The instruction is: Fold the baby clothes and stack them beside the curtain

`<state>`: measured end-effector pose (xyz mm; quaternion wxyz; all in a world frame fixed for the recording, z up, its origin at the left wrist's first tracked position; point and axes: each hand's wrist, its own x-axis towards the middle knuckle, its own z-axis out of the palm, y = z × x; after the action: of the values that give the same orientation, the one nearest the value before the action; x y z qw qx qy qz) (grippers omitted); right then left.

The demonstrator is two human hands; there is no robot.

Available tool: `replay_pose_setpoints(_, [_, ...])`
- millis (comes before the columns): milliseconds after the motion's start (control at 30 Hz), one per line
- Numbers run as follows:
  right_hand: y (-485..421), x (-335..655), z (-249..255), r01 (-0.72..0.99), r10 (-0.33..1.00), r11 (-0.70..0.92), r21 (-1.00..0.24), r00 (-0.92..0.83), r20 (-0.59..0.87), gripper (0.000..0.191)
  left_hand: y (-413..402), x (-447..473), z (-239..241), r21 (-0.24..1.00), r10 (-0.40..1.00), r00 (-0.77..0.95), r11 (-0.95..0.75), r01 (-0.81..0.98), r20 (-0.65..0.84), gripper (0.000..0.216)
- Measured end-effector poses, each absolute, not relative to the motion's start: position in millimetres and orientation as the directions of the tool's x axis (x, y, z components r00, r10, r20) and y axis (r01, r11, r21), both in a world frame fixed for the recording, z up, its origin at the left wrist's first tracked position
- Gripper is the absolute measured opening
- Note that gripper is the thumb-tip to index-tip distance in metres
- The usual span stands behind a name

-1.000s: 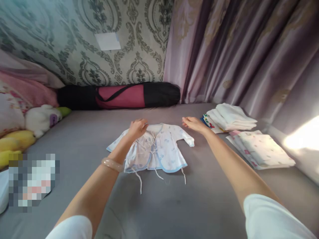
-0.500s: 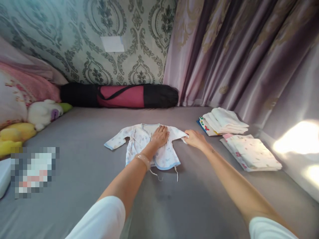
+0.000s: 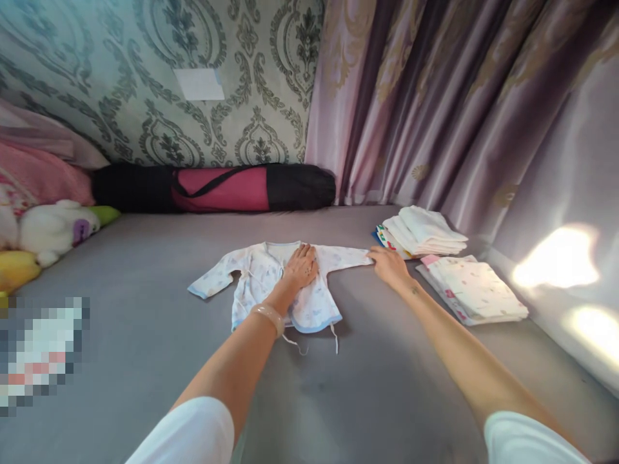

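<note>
A small white baby shirt (image 3: 256, 277) with blue trim and tie strings lies spread face up on the grey bed sheet (image 3: 367, 374). My left hand (image 3: 300, 266) lies flat and open on the shirt's chest, right of its middle. My right hand (image 3: 388, 265) holds the cuff of the shirt's right sleeve, which is stretched out to the side; its fingers are closed on the cloth. The shirt's left sleeve lies loose and extended toward the left.
Two stacks of folded cloths sit at the right: white ones (image 3: 423, 231) and printed ones (image 3: 471, 288). A black and red roll bag (image 3: 217, 187) lies along the wall. Stuffed toys (image 3: 48, 229) and pillows are at the left. Purple curtains (image 3: 459, 116) hang at the right.
My left hand moved from the shirt's left shoulder to its chest. My right hand took the right sleeve's cuff and drew the sleeve out straight to the right.
</note>
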<state>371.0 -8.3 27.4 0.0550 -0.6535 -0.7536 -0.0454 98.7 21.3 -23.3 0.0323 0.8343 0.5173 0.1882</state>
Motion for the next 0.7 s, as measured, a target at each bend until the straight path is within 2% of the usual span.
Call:
replay_pose_setpoints(100, [7,362,33,0.97,0.987,-0.131,-0.205,0.147,0.063,0.037,20,99,-21,0.251,0.879,0.393,-0.459,0.852,0.272,0.049])
replay_pose_setpoints(167, [19,351,33,0.932,0.958,-0.282,-0.228,0.288,-0.01,0.035,18,100,-19,0.248,0.889,0.379,-0.44,0.863,0.258,0.048])
replay_pose_setpoints(233, [30,340,30,0.908,0.931,-0.363,-0.211,0.36,-0.051,0.041,16,102,-16,0.237,0.901,0.364,-0.416,0.878,0.235,0.05])
replay_pose_setpoints(333, [38,328,25,0.901,0.922,-0.385,-0.201,0.383,-0.051,0.04,13,103,-13,0.213,0.913,0.361,-0.397,0.893,0.19,0.054])
replay_pose_setpoints(567, [34,323,24,0.922,0.948,-0.278,-0.269,0.309,0.079,0.038,14,104,-13,0.19,0.922,0.359,-0.382,0.905,0.144,0.061])
replay_pose_setpoints(700, [32,325,20,0.963,0.961,-0.221,-0.151,0.242,0.131,0.034,15,105,-14,0.192,0.925,0.363,-0.378,0.906,0.112,0.064])
